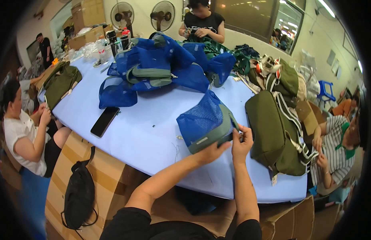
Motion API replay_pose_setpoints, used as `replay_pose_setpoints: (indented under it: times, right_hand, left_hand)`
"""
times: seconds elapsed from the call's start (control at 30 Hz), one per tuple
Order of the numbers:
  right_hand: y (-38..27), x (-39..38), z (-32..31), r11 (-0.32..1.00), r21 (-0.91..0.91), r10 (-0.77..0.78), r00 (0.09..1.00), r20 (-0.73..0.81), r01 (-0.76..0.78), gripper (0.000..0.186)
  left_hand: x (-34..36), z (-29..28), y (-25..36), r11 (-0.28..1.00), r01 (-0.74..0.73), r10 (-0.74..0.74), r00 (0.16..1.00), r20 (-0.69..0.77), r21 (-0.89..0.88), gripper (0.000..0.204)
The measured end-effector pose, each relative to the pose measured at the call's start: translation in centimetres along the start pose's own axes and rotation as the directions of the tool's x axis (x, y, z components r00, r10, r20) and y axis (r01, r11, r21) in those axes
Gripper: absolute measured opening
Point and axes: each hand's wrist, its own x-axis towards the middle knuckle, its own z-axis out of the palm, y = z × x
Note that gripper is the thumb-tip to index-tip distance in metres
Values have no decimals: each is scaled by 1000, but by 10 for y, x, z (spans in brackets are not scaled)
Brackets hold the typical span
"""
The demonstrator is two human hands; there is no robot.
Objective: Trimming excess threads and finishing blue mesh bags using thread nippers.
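Observation:
A blue mesh bag (202,120) with grey trim rests on the near part of the table in front of me. My right hand (242,143) pinches the grey trim at its right end between thumb and fingers. Along the bag's lower grey edge, my left hand (211,153) lies with its fingers stretched out toward the right hand; its thumb is hard to make out. Loose threads (177,150) lie on the cloth left of my hands. Behind the bag is a heap of similar blue mesh bags (153,64).
A black phone (105,121) lies on the pale blue table (153,148). Olive bags (269,128) crowd the right side; another olive bag (62,86) is far left. A black pouch (79,196) sits on a cardboard box (109,168). Several people work around the table.

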Motion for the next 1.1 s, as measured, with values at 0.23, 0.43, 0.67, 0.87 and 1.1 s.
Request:
replay_pose_setpoints:
  times: [0.23,0.43,0.67,0.87,1.1]
  right_hand:
    - [-46,36,-16,946,-194,-235,963,130,258,12]
    - [-106,46,-24,845,-301,-331,875,354,441,14]
    - [-160,61,-28,629,-415,-263,683,681,657,12]
    - [-175,67,-30,607,-319,-197,527,827,728,10]
    - [-151,53,-8,639,-372,-176,599,781,673,19]
  left_hand:
    - [-25,-19,63,806,-579,552,811,193,126,57]
    - [12,-76,99,677,-169,361,924,-123,717,70]
    - [36,-104,105,476,-241,231,962,144,846,57]
    - [45,-118,105,953,-29,-146,828,542,301,49]
    - [27,-98,63,948,241,-306,867,393,206,26]
